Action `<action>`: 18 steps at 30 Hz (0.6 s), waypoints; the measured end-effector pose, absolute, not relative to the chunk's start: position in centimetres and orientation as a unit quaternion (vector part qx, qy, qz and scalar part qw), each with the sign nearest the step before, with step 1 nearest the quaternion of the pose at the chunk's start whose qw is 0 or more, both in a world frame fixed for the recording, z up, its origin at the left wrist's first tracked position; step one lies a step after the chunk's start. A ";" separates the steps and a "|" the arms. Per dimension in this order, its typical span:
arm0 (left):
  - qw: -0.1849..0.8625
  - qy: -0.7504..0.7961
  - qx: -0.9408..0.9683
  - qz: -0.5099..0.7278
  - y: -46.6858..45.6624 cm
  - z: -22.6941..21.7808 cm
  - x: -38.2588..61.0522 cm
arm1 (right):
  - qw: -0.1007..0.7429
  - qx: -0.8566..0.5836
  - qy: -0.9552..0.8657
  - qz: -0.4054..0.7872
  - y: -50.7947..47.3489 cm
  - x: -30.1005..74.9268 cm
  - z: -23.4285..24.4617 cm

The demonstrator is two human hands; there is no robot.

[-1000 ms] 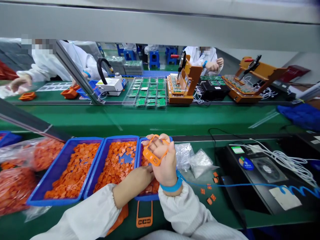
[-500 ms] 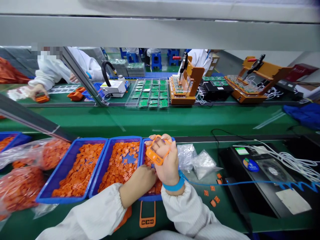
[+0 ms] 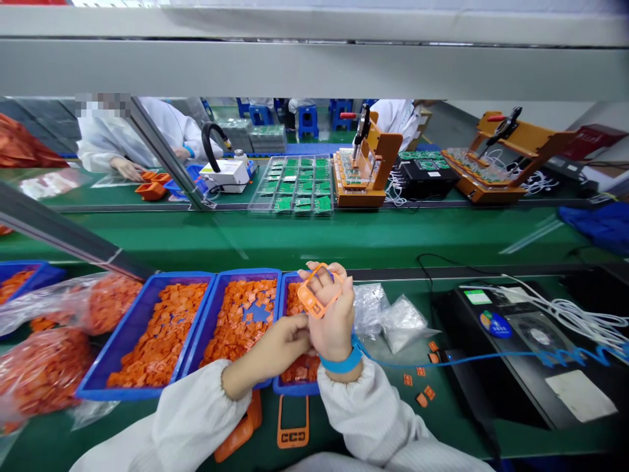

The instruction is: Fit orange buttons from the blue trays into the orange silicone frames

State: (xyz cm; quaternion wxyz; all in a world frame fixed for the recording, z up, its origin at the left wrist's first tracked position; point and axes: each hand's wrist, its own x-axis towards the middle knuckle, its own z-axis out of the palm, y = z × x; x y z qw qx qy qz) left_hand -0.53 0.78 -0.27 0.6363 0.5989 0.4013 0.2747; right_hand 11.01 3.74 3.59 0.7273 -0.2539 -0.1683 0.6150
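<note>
Around — green workbench (image 3: 314, 239), blue trays (image 3: 128, 393), circuit boards (image 3: 295, 187)

Green assembly benches (image 3: 314, 236) under a grey overhead beam (image 3: 314, 69), blue plastic stools (image 3: 308, 122) beyond.

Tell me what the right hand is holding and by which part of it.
The right hand holds an orange plastic frame by its rim, with the fingers showing through its opening; exactly where the fingers grip is partly hidden.

Green circuit boards (image 3: 303, 187) in clear tray (image 3: 255, 208); orange fixture (image 3: 361, 187) beside; black fan unit (image 3: 496, 367).
</note>
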 end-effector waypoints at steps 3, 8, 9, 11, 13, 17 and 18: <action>0.747 0.389 0.456 0.288 0.4 -0.7 0.0 | 0.743 -0.249 -0.191 0.592 3.5 10.9 3.7; 0.725 0.419 0.434 0.332 0.7 -1.3 -0.5 | 0.757 -0.239 -0.172 0.583 3.5 11.2 4.1; 0.706 0.428 0.444 0.348 0.9 -1.1 -0.8 | 0.764 -0.245 -0.166 0.574 3.6 11.3 4.1; 0.655 0.443 0.466 0.397 1.3 -0.3 -1.3 | 0.776 -0.258 -0.154 0.554 3.6 11.3 4.2; 0.590 0.449 0.488 0.460 1.7 0.8 -1.8 | 0.786 -0.265 -0.139 0.540 3.6 11.3 4.2; 0.502 0.454 0.520 0.521 2.0 2.6 -2.2 | 0.791 -0.245 -0.137 0.544 3.3 11.1 4.3; 0.497 0.455 0.521 0.524 2.0 2.8 -2.2 | 0.791 -0.238 -0.143 0.546 3.2 11.1 4.3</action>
